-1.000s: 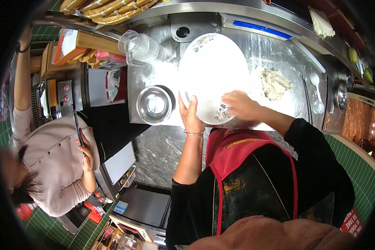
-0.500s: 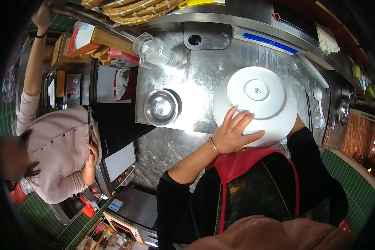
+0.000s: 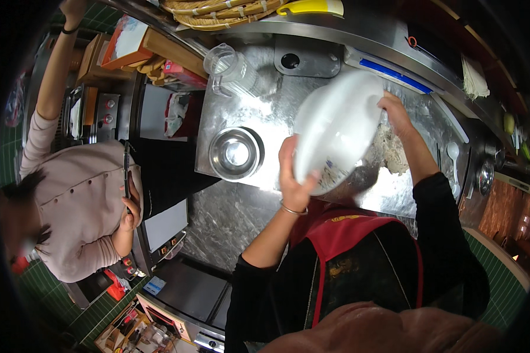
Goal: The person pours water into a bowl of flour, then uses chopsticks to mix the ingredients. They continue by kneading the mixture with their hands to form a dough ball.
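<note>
A large white bowl (image 3: 334, 130), blurred by motion, is tilted on its side above the steel worktop. My left hand (image 3: 293, 183) grips its rim on the near left side, with the thumb on the bowl's patterned inside. My right hand (image 3: 396, 113) holds the rim at the far right. Beside the bowl, under my right forearm, a lump of greyish-beige dough (image 3: 390, 150) lies on the worktop. White flour (image 3: 390, 189) is spread near it.
On the worktop (image 3: 229, 197) stand a steel bowl (image 3: 235, 154) and clear plastic jugs (image 3: 229, 67). A white spoon (image 3: 453, 154) lies at the right. Woven baskets (image 3: 218, 13) sit on the shelf above. At left a person (image 3: 85, 206) holds a phone (image 3: 126, 176).
The bowl was upside down on the worktop; now it is lifted and tipped leftward, uncovering the dough. My right hand has come into sight on the rim.
</note>
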Motion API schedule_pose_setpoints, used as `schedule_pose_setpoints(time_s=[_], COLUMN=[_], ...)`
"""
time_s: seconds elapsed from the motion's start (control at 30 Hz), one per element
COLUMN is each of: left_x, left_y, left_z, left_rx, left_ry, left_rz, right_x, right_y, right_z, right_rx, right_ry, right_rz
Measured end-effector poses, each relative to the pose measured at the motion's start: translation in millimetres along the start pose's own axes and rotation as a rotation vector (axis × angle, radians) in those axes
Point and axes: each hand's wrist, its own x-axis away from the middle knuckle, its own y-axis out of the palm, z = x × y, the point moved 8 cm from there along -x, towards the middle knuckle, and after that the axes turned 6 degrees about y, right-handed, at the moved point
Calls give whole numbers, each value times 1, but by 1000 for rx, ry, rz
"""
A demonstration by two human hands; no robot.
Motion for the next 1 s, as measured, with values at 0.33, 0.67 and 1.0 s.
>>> schedule_pose_setpoints(time_s=[0.33,0.67,1.0], left_x=[46,32,-54], left_y=[-47,-59,-30], left_z=[-50,-50,-65], left_rx=[622,579,684], left_ry=[-468,-449,-467], left_rz=[363,446,352], right_x=[-109,-129,41], right_y=[62,84,46], right_z=[30,23,78], right_rx=[112,170,-265], right_ry=[421,277,451], right_rz=[91,-121,-278])
